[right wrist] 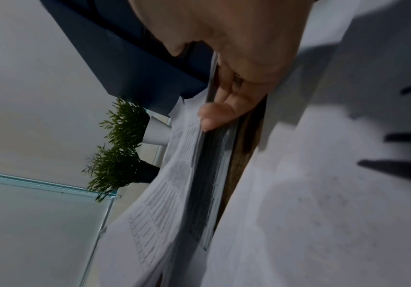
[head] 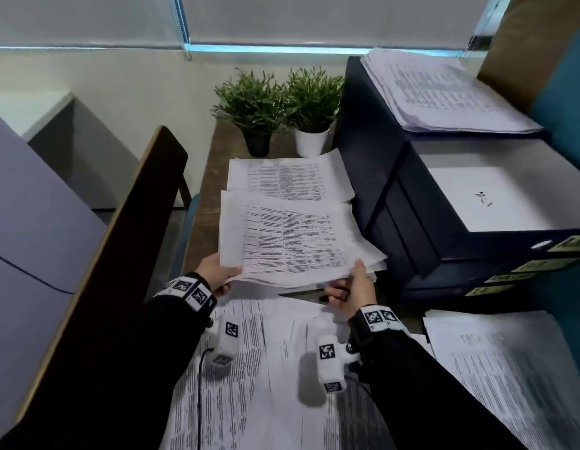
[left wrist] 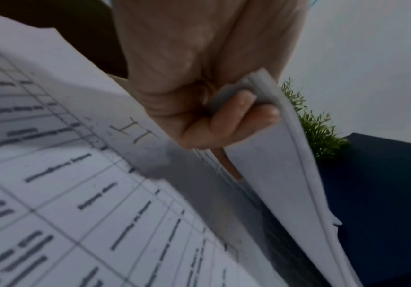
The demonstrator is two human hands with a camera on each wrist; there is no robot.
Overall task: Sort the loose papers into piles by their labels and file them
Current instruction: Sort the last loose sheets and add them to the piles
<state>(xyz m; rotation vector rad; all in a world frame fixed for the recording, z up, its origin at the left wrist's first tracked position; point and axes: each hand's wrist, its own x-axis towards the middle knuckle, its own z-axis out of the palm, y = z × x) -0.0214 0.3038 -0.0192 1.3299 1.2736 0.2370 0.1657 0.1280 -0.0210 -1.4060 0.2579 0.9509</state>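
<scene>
Loose printed sheets (head: 265, 368) spread across the near desk, partly under both dark sleeves. Left hand (head: 217, 271) gripping the near-left corner of a held sheaf of papers (head: 291, 241), thumb on top, fingers (left wrist: 236, 124) curled beneath; handwritten mark resembling "IT" visible near that corner in the left wrist view. Right hand (head: 350, 292) pinching the sheaf's near-right edge, thumb above, fingers (right wrist: 219, 116) curled under the lower sheets. Sheaf raised off the desk, tilted, printed tables facing up, several pages fanned out of line. Second pile (head: 288, 180) lying flat on the wooden desk (head: 210, 196) just beyond the sheaf. Two potted plants behind that pile: dark pot (head: 254, 113) on the left, white pot (head: 311, 108) on the right, standing just beside each other. Stacked dark file trays (head: 395, 196) to the right, yellow labels on the front edges, text unreadable; top tray bearing a stack of printed sheets (head: 444, 92), tier below showing a white sheet (head: 486, 196). Further pile (head: 509, 368) at near right of desk.
</scene>
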